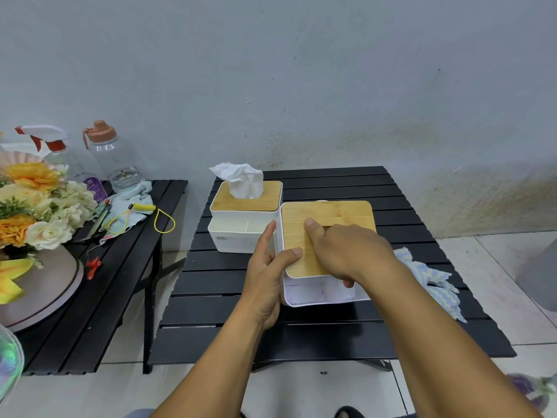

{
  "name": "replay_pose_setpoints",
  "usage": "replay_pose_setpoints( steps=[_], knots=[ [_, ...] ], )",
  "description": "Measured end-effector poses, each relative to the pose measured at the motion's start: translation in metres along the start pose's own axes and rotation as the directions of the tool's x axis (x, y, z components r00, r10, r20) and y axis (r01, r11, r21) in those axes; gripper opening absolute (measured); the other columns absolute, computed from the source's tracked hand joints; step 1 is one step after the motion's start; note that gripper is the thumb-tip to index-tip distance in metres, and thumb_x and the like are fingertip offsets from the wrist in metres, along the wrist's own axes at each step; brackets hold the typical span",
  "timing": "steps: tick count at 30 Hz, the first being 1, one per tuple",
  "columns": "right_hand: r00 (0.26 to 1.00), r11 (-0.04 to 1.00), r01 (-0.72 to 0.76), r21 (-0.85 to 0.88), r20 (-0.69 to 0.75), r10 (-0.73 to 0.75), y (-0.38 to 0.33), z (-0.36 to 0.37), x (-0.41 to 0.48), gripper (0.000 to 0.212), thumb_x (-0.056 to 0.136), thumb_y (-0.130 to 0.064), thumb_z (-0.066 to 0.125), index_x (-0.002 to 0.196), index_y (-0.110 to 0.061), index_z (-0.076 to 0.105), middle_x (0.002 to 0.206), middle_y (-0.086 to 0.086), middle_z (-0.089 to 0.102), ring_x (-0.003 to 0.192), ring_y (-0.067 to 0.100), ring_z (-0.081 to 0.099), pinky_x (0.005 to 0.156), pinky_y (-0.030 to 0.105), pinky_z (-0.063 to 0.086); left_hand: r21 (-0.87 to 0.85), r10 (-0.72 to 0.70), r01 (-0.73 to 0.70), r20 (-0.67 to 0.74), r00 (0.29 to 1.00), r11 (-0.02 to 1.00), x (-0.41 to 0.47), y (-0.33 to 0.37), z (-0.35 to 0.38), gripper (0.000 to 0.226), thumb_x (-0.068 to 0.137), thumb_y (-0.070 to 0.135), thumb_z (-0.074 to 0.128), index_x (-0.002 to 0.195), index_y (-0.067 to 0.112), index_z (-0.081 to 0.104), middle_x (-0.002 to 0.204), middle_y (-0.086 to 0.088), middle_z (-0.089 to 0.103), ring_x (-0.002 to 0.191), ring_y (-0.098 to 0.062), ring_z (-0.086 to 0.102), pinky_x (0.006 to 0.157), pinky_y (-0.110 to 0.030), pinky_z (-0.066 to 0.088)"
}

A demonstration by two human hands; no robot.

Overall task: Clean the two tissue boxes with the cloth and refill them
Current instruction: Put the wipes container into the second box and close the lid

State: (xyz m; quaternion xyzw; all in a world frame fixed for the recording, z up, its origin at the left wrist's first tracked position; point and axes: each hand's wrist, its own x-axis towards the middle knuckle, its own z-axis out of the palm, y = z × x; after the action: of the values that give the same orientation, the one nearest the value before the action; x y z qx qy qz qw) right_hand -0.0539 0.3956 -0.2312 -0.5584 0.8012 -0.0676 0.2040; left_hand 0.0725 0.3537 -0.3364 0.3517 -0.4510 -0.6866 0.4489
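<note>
The near tissue box [319, 294] stands on the table [331, 339], just beside the far tissue box [238, 236], which already shows a tissue [244, 179]. The left hand [268, 267] clamps its left wall, thumb over the rim, apparently to steady it. The right hand [349, 251] lies on the bamboo lid [337, 212], grip curled over the near edge, probably to seat or lift it. The box's long axis runs away from the person, with its open compartment facing them. The cloth [431, 276] lies to the right.
</note>
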Motion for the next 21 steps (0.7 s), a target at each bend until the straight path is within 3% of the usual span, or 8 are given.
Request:
replay_pose_setpoints(
  steps=[2, 4, 6, 8, 11, 13, 15, 21],
  knots=[
    [1.000, 0.999, 0.000, 0.044, 0.002, 0.000, 0.003, -0.002, 0.000, 0.066, 0.103, -0.055, 0.006, 0.130, -0.023, 0.057, 0.069, 0.002, 0.054, 0.091, 0.026, 0.064, 0.082, 0.038, 0.044, -0.004, -0.007, 0.007, 0.000, 1.000, 1.000, 0.001, 0.001, -0.001, 0.081, 0.076, 0.017, 0.072, 0.151, 0.031, 0.043, 0.118, 0.000, 0.078, 0.109, -0.021, 0.074, 0.092, -0.035, 0.059],
    [1.000, 0.992, 0.003, 0.126, 0.016, -0.005, 0.008, -0.005, 0.002, 0.069, 0.102, -0.058, 0.008, 0.120, -0.021, 0.063, 0.062, 0.006, 0.061, 0.076, 0.021, 0.066, 0.081, 0.037, 0.046, 0.001, -0.012, 0.012, 0.002, 1.000, 1.000, 0.002, 0.003, -0.002, 0.086, 0.073, 0.021, 0.077, 0.153, 0.030, 0.044, 0.123, -0.004, 0.076, 0.115, -0.027, 0.072, 0.102, -0.046, 0.055],
    [0.999, 0.976, -0.004, 0.218, 0.046, -0.007, 0.011, -0.010, 0.002, 0.066, 0.102, -0.060, 0.012, 0.124, -0.021, 0.061, 0.058, 0.008, 0.064, 0.070, 0.019, 0.064, 0.075, 0.034, 0.045, 0.000, -0.022, 0.022, 0.000, 1.000, 1.000, 0.003, 0.003, -0.005, 0.094, 0.068, 0.028, 0.080, 0.154, 0.030, 0.043, 0.129, -0.007, 0.073, 0.118, -0.031, 0.070, 0.106, -0.051, 0.053],
    [0.997, 0.954, -0.016, 0.300, 0.082, -0.009, 0.014, -0.017, 0.000, 0.065, 0.101, -0.063, 0.015, 0.129, -0.026, 0.061, 0.054, 0.010, 0.064, 0.063, 0.019, 0.059, 0.067, 0.032, 0.043, 0.002, -0.031, 0.031, -0.005, 1.000, 1.000, 0.004, 0.003, -0.007, 0.094, 0.068, 0.030, 0.080, 0.154, 0.030, 0.043, 0.131, -0.008, 0.072, 0.119, -0.033, 0.069, 0.107, -0.052, 0.052],
    [0.993, 0.919, -0.009, 0.395, 0.113, -0.039, 0.018, -0.023, -0.001, 0.057, 0.100, -0.065, 0.017, 0.111, -0.041, 0.068, 0.054, 0.012, 0.062, 0.057, 0.020, 0.052, 0.063, 0.032, 0.041, 0.007, -0.030, 0.030, -0.016, 0.999, 1.000, 0.007, 0.002, -0.009, 0.091, 0.069, 0.031, 0.079, 0.153, 0.031, 0.045, 0.133, -0.008, 0.071, 0.120, -0.034, 0.068, 0.107, -0.053, 0.052],
    [0.991, 0.897, 0.004, 0.442, 0.117, -0.063, 0.021, -0.025, -0.001, 0.057, 0.101, -0.064, 0.020, 0.113, -0.039, 0.070, 0.053, 0.011, 0.060, 0.054, 0.019, 0.049, 0.063, 0.032, 0.040, 0.006, -0.029, 0.029, -0.019, 0.999, 1.000, 0.008, 0.002, -0.011, 0.089, 0.070, 0.031, 0.079, 0.153, 0.031, 0.046, 0.133, -0.009, 0.070, 0.121, -0.035, 0.068, 0.108, -0.055, 0.051],
    [0.991, 0.867, 0.016, 0.498, 0.110, -0.081, 0.026, -0.026, 0.001, 0.057, 0.101, -0.064, 0.025, 0.115, -0.034, 0.071, 0.054, 0.011, 0.060, 0.051, 0.017, 0.049, 0.063, 0.030, 0.042, 0.009, -0.029, 0.029, -0.017, 0.999, 1.000, 0.010, 0.001, -0.013, 0.087, 0.072, 0.031, 0.079, 0.152, 0.032, 0.046, 0.134, -0.009, 0.070, 0.122, -0.035, 0.067, 0.108, -0.056, 0.051],
    [0.984, 0.713, 0.044, 0.699, 0.093, -0.152, 0.039, -0.020, 0.011, 0.034, 0.095, -0.051, 0.057, 0.095, -0.026, 0.079, 0.073, 0.025, 0.065, 0.046, 0.015, 0.046, 0.053, 0.025, 0.039, 0.004, -0.030, 0.030, -0.022, 0.999, 1.000, 0.013, -0.003, -0.015, 0.084, 0.070, 0.027, 0.076, 0.150, 0.031, 0.051, 0.134, -0.010, 0.070, 0.122, -0.036, 0.067, 0.108, -0.058, 0.050]
  ],
)
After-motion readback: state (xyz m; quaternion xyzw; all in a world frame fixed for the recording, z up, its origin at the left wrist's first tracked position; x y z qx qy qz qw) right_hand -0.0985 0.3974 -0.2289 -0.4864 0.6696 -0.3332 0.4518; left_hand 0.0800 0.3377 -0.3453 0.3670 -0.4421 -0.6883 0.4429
